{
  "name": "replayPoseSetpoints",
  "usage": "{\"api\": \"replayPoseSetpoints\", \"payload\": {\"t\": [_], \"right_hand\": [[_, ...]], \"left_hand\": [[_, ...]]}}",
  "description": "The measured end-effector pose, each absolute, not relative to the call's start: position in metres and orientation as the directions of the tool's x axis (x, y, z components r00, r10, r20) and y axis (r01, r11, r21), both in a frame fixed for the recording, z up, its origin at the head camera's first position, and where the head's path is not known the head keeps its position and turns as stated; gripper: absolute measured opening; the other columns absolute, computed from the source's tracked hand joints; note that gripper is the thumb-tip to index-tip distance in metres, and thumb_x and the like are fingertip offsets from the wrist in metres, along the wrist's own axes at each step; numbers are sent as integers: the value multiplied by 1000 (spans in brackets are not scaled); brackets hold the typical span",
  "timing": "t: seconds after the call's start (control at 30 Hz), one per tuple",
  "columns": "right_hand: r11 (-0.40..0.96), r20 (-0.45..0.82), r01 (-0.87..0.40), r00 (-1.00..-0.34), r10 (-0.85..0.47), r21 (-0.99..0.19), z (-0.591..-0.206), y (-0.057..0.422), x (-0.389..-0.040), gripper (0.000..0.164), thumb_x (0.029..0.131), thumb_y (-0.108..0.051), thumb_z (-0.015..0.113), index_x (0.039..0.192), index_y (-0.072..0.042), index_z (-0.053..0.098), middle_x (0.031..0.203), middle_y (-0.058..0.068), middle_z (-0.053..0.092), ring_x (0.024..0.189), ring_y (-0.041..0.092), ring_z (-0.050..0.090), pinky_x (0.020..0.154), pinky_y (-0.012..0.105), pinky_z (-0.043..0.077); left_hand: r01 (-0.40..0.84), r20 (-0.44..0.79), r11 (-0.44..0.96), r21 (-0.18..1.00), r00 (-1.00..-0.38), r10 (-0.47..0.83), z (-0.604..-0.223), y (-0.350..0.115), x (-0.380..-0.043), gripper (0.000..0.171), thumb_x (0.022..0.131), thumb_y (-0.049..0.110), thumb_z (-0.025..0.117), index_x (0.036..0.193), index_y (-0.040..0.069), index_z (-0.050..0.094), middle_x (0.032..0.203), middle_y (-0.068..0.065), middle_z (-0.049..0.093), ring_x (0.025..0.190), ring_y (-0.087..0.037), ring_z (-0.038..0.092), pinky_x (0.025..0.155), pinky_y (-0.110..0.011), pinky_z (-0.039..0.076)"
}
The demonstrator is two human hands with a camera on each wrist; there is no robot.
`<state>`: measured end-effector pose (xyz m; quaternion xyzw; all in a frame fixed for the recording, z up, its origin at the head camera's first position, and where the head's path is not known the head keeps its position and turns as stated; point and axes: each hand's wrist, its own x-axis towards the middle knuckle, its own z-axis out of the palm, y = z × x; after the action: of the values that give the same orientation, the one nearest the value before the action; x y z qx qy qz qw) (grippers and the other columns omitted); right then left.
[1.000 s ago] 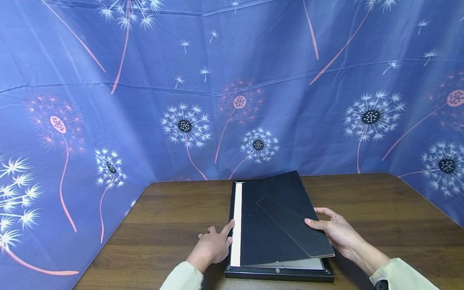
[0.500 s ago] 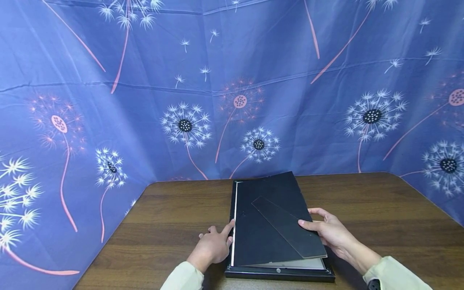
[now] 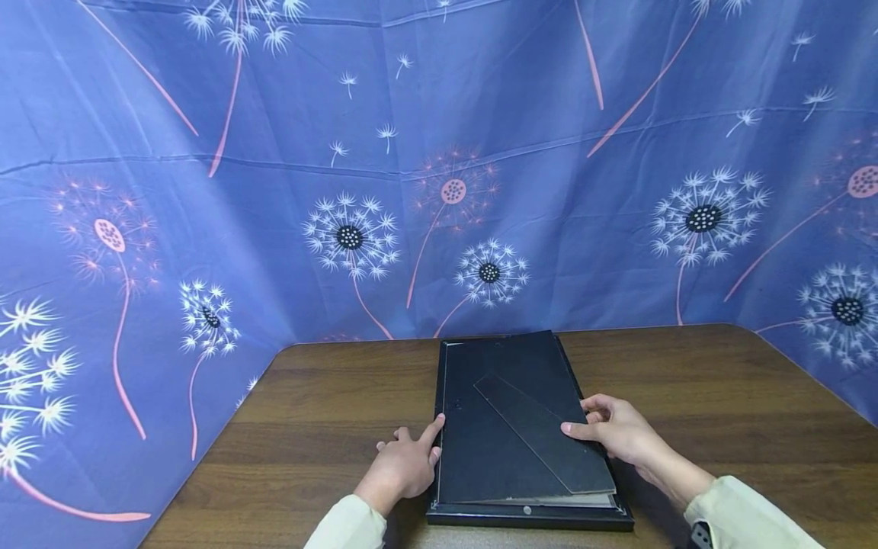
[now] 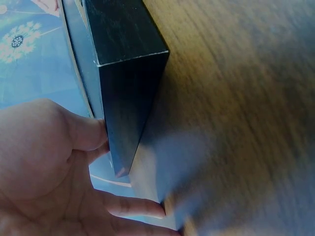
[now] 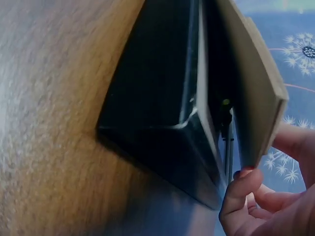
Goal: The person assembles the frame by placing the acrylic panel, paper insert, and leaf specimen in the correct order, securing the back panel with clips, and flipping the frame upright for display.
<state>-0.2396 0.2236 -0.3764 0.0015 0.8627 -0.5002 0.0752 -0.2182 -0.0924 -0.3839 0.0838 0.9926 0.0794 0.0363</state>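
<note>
A black picture frame (image 3: 531, 521) lies face down on the table, with its black backing board (image 3: 473, 457) and slanted easel leg over the opening. My right hand (image 3: 620, 433) pinches the board's right edge, thumb on top and fingers beneath. That side is tilted up, and the right wrist view shows a gap between the board's brown underside (image 5: 258, 81) and the frame wall (image 5: 152, 83). The board's left edge sits down along the frame's left rim. There my left hand (image 3: 405, 467) touches the rim with an extended index finger; its thumb (image 4: 88, 132) lies against the frame's side.
The brown wood-grain table (image 3: 329, 404) extends on both sides of the frame. Behind and to the left hangs a blue cloth (image 3: 583, 229) with dandelion prints. A pale strip (image 3: 597, 501) shows under the board's near right corner.
My right hand has moved the backing board left and lowered it, covering the white strip along the frame's left side. My left hand has stayed in place.
</note>
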Motion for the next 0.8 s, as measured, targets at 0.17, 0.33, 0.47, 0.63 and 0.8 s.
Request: {"api": "replayPoseSetpoints", "payload": {"t": [0.17, 0.33, 0.47, 0.63, 0.8], "right_hand": [[623, -119, 62, -992, -49, -780, -379, 221, -240, 74, 86, -33, 82, 134, 15, 52, 103, 13, 59, 101, 29, 57, 80, 42, 50], [665, -98, 40, -994, -50, -746, -380, 218, -239, 74, 88, -33, 80, 134, 16, 51, 87, 5, 47, 87, 22, 50, 76, 39, 42], [721, -50, -17, -996, -71, -693, -380, 215, -238, 70, 90, -32, 77, 132, 18, 52, 81, 2, 46, 77, 19, 47, 76, 40, 40], [782, -9, -74, -995, -101, -618, -380, 214, -238, 67, 91, -32, 76, 129, 20, 55, 77, 3, 45, 64, 17, 39, 66, 36, 38], [828, 41, -122, -992, -118, -547, -383, 215, -236, 71, 92, -35, 76, 131, 20, 55, 86, 5, 54, 68, 18, 42, 61, 33, 37]], "left_hand": [[153, -71, 974, 165, -984, 166, -384, -92, -219, 47, 105, 26, 53, 151, 22, 47, 128, -42, 52, 108, -68, 55, 95, -64, 49], [148, -78, 975, 165, -984, 162, -384, -92, -219, 47, 105, 27, 53, 151, 23, 47, 129, -42, 52, 109, -68, 55, 96, -64, 49], [145, -79, 976, 164, -984, 159, -384, -92, -220, 47, 105, 27, 53, 151, 23, 46, 129, -42, 51, 109, -68, 55, 96, -64, 49], [141, -78, 975, 173, -985, 156, -384, -91, -220, 47, 105, 27, 53, 151, 23, 47, 129, -42, 51, 109, -68, 54, 96, -64, 49], [144, -77, 974, 177, -984, 160, -384, -91, -219, 47, 105, 27, 52, 151, 23, 47, 130, -43, 51, 109, -69, 54, 95, -64, 49]]}}
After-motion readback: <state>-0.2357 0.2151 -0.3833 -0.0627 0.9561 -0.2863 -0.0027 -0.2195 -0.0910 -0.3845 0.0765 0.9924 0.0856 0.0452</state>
